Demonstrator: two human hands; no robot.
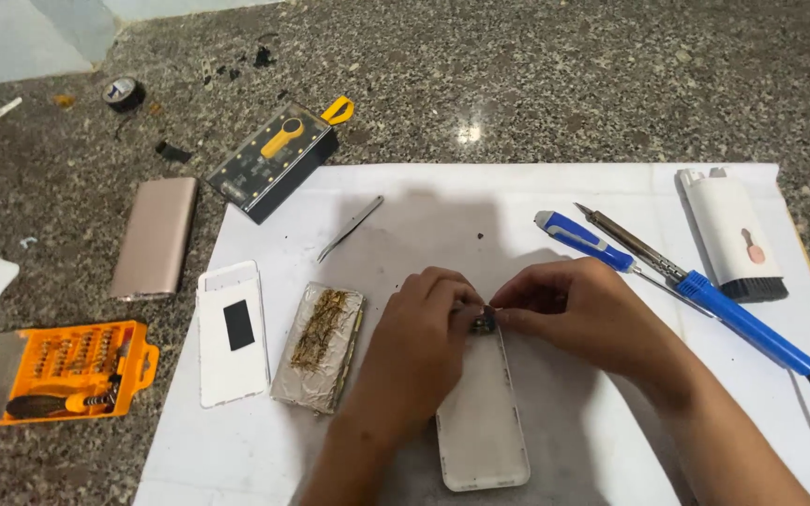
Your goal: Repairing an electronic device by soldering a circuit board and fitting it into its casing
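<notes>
One white plastic shell (481,422) is laid lengthwise on the white paper sheet (611,187), its lower end nearest the camera and its upper end directly beneath the fingertips. At that upper end one small dark component (484,321) is pinched from both sides: the left hand (419,342) is curled with its fingertips pressed on the component's left side, and the right hand (581,314) is closed on its right side. The two hands are met at the fingertips, with the component between them and touching the shell's top edge; finer detail of the component cannot be made out.

Just left of the left hand one foil-wrapped flat pack (320,345) with yellowish residue is placed. Beside it, further left, one white cover panel (232,333) with a black rectangle is laid. One pair of tweezers (350,228) is set above the pack.

To the right of the right hand, two blue-handled tools are counted: one blue-handled soldering iron (705,292) and one shorter blue-handled tool (581,240) lying against it. One white rectangular device (733,236) is placed near the sheet's right corner.

Off the sheet, on the granite worktop (536,75), one gold slab-shaped case (155,237), one orange screwdriver bit set (72,370), one black boxed tool with yellow handle (278,159) and one tape roll (124,93) are found.
</notes>
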